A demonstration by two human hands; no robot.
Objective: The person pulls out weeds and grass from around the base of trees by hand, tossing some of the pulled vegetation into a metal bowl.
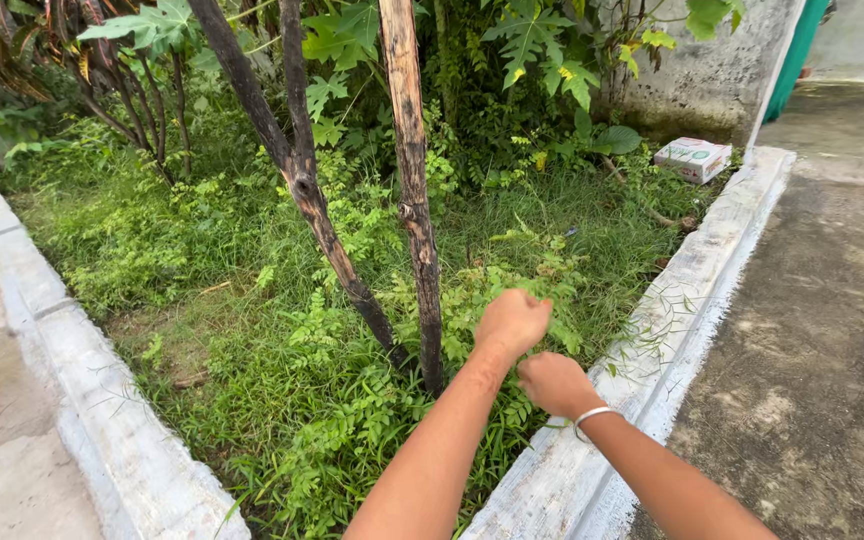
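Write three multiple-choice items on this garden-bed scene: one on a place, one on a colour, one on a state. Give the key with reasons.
1. Where does the small cardboard box lie?
A. at the far end of the bed, by the wall
B. on the left curb
C. beside the wrists

2. What colour is the bangle on the right wrist?
A. red
B. silver
C. black

3. How is the left hand held?
A. flat and open
B. closed in the weeds
C. resting on the curb

Key: 1 A, it sits in grass below the grey wall. 2 B, the band shines pale metal. 3 B, its fingers are curled among leafy stems.
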